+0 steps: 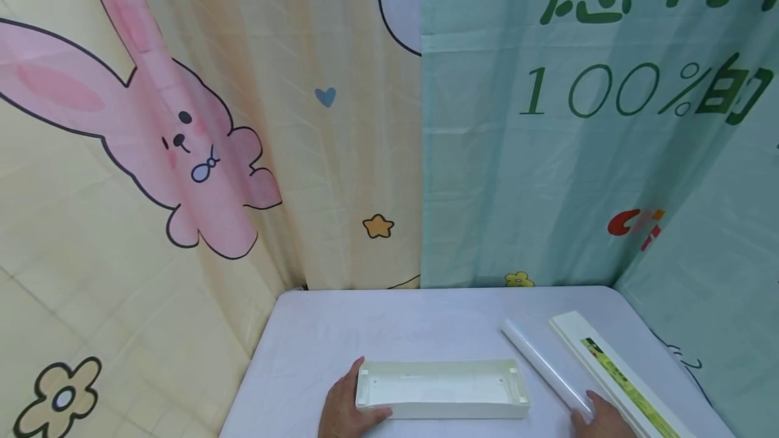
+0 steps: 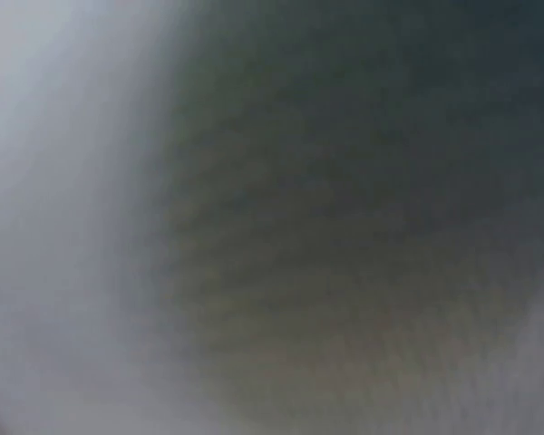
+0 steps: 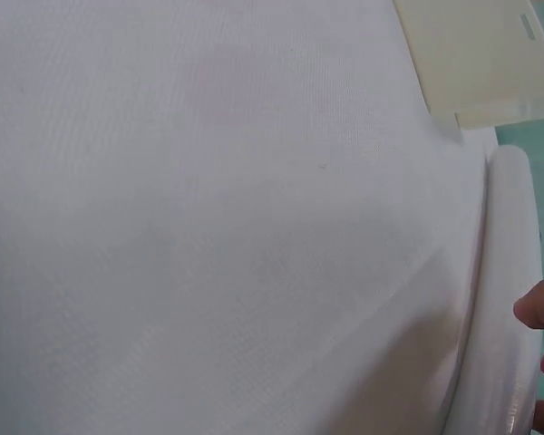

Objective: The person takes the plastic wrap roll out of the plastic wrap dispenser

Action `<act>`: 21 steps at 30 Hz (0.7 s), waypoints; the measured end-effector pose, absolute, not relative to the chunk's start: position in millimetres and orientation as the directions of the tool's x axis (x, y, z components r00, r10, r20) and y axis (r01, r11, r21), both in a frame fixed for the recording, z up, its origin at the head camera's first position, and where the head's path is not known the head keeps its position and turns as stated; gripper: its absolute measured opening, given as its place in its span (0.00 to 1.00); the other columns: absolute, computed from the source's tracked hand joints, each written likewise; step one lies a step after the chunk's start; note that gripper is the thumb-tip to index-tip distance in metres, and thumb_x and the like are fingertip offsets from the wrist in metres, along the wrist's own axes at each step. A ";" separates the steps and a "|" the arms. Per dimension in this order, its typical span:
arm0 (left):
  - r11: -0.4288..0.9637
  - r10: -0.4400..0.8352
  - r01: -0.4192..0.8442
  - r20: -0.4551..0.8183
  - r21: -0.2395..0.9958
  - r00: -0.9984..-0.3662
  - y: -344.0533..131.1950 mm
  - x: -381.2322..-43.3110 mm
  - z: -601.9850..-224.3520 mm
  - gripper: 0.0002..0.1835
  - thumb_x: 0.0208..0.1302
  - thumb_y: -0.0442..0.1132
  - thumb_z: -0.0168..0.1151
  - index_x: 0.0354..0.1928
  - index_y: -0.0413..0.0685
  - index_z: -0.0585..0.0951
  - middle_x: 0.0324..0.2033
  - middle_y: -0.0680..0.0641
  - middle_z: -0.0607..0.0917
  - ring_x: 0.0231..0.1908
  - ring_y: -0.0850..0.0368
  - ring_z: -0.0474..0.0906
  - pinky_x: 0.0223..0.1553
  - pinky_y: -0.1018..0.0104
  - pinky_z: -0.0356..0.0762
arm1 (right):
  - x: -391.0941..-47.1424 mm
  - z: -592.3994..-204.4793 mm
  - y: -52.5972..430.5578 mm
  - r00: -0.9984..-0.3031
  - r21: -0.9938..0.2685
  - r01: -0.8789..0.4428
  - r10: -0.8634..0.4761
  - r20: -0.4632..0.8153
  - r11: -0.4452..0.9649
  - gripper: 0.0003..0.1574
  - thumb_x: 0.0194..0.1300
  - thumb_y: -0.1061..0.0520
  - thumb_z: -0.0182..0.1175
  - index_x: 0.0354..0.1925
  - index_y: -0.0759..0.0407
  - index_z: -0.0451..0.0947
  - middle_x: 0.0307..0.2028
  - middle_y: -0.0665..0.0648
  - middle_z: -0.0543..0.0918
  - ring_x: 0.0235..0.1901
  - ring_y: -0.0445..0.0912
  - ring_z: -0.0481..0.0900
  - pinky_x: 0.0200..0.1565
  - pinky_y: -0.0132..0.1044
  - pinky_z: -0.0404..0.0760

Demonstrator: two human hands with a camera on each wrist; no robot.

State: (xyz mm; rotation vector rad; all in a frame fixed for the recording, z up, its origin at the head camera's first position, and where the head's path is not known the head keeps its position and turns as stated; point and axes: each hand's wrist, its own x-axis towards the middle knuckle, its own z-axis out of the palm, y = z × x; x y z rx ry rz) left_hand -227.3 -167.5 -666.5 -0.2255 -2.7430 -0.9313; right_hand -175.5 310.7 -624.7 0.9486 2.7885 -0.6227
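Note:
My left hand (image 1: 351, 403) grips the left end of a long white plastic box (image 1: 459, 411), its thumb along the front wall and a finger at the back corner. The box lies open side up, and its inside shows bare. At the right, my right hand (image 1: 602, 419) pinches the near end of a clear roll of plastic film (image 1: 541, 360) that lies slantwise. In the right wrist view the fingertips (image 3: 539, 306) touch the side of the roll (image 3: 503, 299). The left wrist view is too blurred to make anything out.
A long white lid-like piece (image 1: 608, 363) with a yellow-green label strip lies right of the roll, near the table's right edge. White cloth covers the table (image 1: 377, 323). Printed curtains (image 1: 341, 154) hang behind and at both sides.

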 end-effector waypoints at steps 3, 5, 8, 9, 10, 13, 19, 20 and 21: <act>0.786 0.058 0.207 0.265 0.583 -0.963 -167.9 -227.7 -667.0 0.63 0.38 0.80 0.72 0.75 0.55 0.65 0.56 0.55 0.84 0.52 0.53 0.82 0.54 0.50 0.81 | -177.2 -621.4 298.2 -0.816 -0.358 0.568 0.564 -0.126 0.742 0.42 0.63 0.49 0.68 0.66 0.69 0.66 0.63 0.74 0.68 0.62 0.68 0.71 0.67 0.63 0.72; 0.789 0.046 0.202 0.272 0.581 -0.961 -168.2 -227.3 -667.1 0.63 0.37 0.81 0.72 0.74 0.56 0.66 0.56 0.54 0.84 0.52 0.53 0.82 0.54 0.50 0.81 | -180.7 -618.4 289.1 -0.823 -0.380 0.541 0.565 -0.055 0.750 0.41 0.62 0.51 0.69 0.66 0.68 0.67 0.65 0.74 0.66 0.65 0.70 0.69 0.69 0.63 0.69; 0.790 0.032 0.202 0.289 0.580 -0.957 -168.1 -227.0 -665.5 0.63 0.36 0.80 0.73 0.74 0.57 0.66 0.56 0.53 0.85 0.52 0.52 0.82 0.55 0.49 0.81 | -188.7 -612.3 278.5 -0.852 -0.442 0.464 0.523 0.014 0.768 0.39 0.61 0.53 0.69 0.65 0.68 0.69 0.66 0.74 0.66 0.66 0.71 0.68 0.69 0.64 0.68; 0.791 0.031 0.201 0.290 0.578 -0.956 -168.0 -227.2 -664.9 0.63 0.36 0.80 0.73 0.74 0.57 0.66 0.56 0.53 0.85 0.53 0.52 0.82 0.56 0.49 0.81 | -191.9 -610.4 276.0 -0.870 -0.456 0.425 0.492 0.033 0.782 0.38 0.62 0.53 0.69 0.64 0.68 0.70 0.67 0.74 0.66 0.66 0.71 0.67 0.69 0.64 0.68; 0.791 0.032 0.203 0.291 0.578 -0.956 -167.8 -227.5 -664.1 0.63 0.36 0.80 0.73 0.74 0.57 0.66 0.56 0.52 0.85 0.53 0.51 0.82 0.56 0.48 0.80 | -194.9 -607.6 273.6 -0.891 -0.466 0.383 0.453 0.044 0.798 0.37 0.63 0.53 0.69 0.65 0.68 0.70 0.67 0.75 0.66 0.67 0.71 0.67 0.68 0.65 0.68; 0.790 0.033 0.189 0.268 0.583 -0.963 -168.1 -229.4 -662.7 0.63 0.37 0.79 0.73 0.74 0.57 0.65 0.57 0.51 0.84 0.54 0.50 0.82 0.58 0.47 0.80 | -201.8 -602.8 267.1 -0.940 -0.490 0.239 0.327 0.101 0.839 0.35 0.65 0.53 0.66 0.64 0.69 0.72 0.67 0.76 0.67 0.65 0.72 0.68 0.65 0.67 0.70; 0.788 0.064 0.185 0.220 0.587 -0.973 -170.9 -231.9 -659.4 0.63 0.38 0.77 0.74 0.76 0.58 0.62 0.58 0.51 0.83 0.54 0.50 0.81 0.58 0.48 0.80 | -217.2 -600.2 255.5 -0.978 -0.468 0.135 0.194 0.080 0.873 0.33 0.68 0.51 0.63 0.65 0.66 0.72 0.68 0.75 0.68 0.65 0.72 0.69 0.63 0.67 0.73; 0.787 0.076 0.194 0.220 0.586 -0.973 -171.9 -231.8 -658.3 0.64 0.38 0.77 0.74 0.76 0.59 0.61 0.58 0.50 0.83 0.55 0.49 0.81 0.58 0.48 0.80 | -220.6 -599.1 254.6 -0.981 -0.456 0.136 0.184 0.064 0.880 0.33 0.69 0.51 0.63 0.66 0.65 0.72 0.68 0.75 0.68 0.65 0.72 0.69 0.63 0.67 0.72; 0.786 0.092 0.205 0.217 0.583 -0.972 -173.3 -231.8 -656.6 0.64 0.39 0.77 0.74 0.77 0.59 0.60 0.59 0.50 0.82 0.56 0.49 0.81 0.59 0.48 0.80 | -224.4 -597.5 254.5 -0.983 -0.441 0.135 0.174 0.050 0.887 0.32 0.69 0.51 0.63 0.66 0.65 0.72 0.68 0.75 0.68 0.66 0.72 0.69 0.64 0.67 0.72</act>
